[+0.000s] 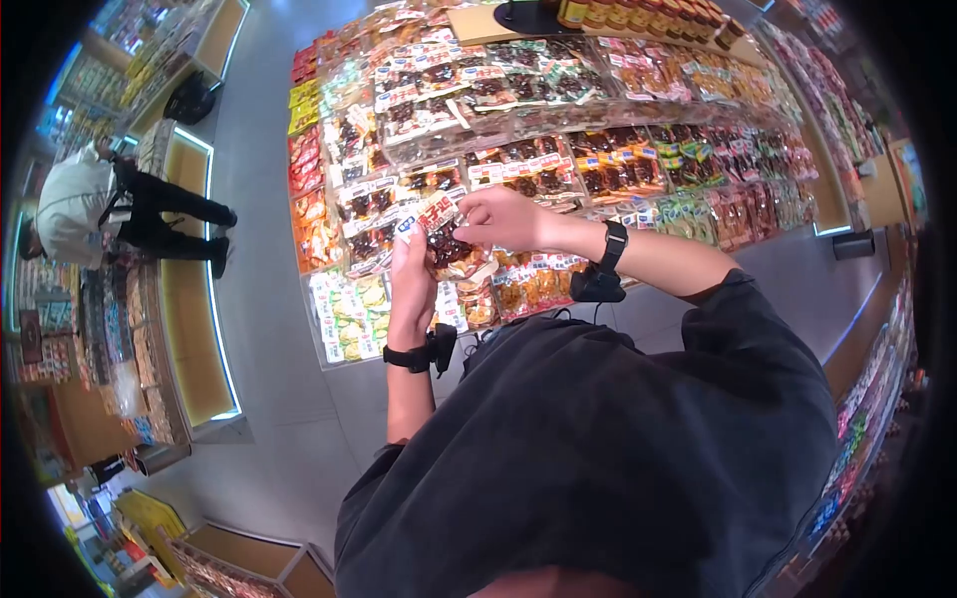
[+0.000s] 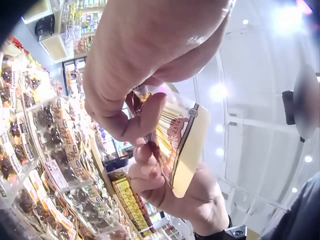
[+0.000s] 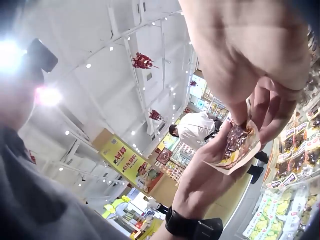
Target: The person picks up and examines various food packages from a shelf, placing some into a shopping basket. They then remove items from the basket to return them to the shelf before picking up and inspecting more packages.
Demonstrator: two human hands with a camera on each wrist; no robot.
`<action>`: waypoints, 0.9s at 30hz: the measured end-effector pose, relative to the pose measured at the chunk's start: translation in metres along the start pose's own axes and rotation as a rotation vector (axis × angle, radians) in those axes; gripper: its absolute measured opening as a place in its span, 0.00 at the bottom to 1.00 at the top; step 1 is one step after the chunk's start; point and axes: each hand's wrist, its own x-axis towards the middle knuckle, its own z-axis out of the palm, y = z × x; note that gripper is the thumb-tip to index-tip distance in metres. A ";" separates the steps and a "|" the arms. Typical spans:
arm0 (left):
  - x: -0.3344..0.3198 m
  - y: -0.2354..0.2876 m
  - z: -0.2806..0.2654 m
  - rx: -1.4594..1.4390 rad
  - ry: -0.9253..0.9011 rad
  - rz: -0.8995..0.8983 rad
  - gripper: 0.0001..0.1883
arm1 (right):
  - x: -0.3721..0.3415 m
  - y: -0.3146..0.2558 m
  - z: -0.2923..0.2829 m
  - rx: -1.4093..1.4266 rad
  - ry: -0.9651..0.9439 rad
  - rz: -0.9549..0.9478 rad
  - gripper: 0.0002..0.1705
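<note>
A clear-fronted snack packet (image 1: pixel 449 247) with dark glossy pieces inside and a white and red label is held up before my chest. My left hand (image 1: pixel 412 279) grips it along one side, thumb over the front. Curled at the packet's upper edge, my right hand (image 1: pixel 500 217) pinches it with thumb and fingers. From the left wrist, the pale back of the packet (image 2: pixel 186 155) shows a printed panel and stamped digits. In the right wrist view, the dark pieces in the packet (image 3: pixel 239 142) show under my right fingertips.
A tiered display (image 1: pixel 498 149) of similar packets spreads in front, with green-and-white packets (image 1: pixel 351 317) at its near left corner. Jars (image 1: pixel 648 17) line its top. A person in a white shirt (image 1: pixel 78 204) stands at the shelves on the left, across a grey floor (image 1: pixel 264 199).
</note>
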 end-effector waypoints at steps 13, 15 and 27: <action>0.199 0.013 -0.013 1.379 0.111 0.798 0.28 | 0.195 0.022 -0.149 -0.249 0.824 0.201 0.14; 0.229 0.001 -0.024 1.447 0.124 0.766 0.30 | 0.212 0.017 -0.150 -0.648 0.723 0.308 0.20; 0.257 -0.012 -0.046 1.734 -0.162 0.723 0.31 | 0.220 0.029 -0.119 -0.585 0.934 -0.018 0.24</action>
